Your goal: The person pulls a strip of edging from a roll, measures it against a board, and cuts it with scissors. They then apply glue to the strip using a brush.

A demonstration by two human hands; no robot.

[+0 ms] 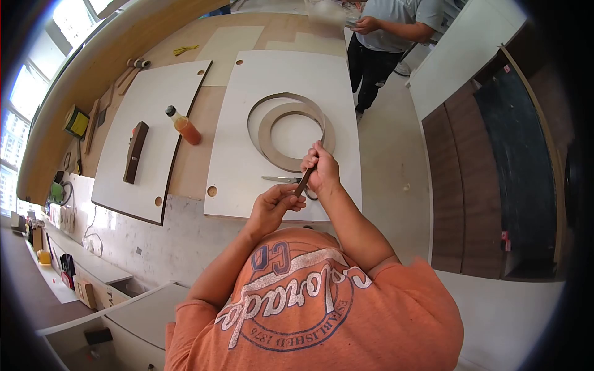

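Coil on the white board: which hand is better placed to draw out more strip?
Probably the right hand: it grips the strip right beside the coil, while the left hand holds it nearer the body.

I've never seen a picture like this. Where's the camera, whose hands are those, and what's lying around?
There's no machine here. The camera sits on a person's head, looking forward and down over their orange shirt. Their bare left hand and right hand hold a dark strip, apparently the coil's loose end. The coil lies on a white board, with scissors partly hidden by the hands. Leftward are a bottle and what looks like a plane. Another person stands beyond.
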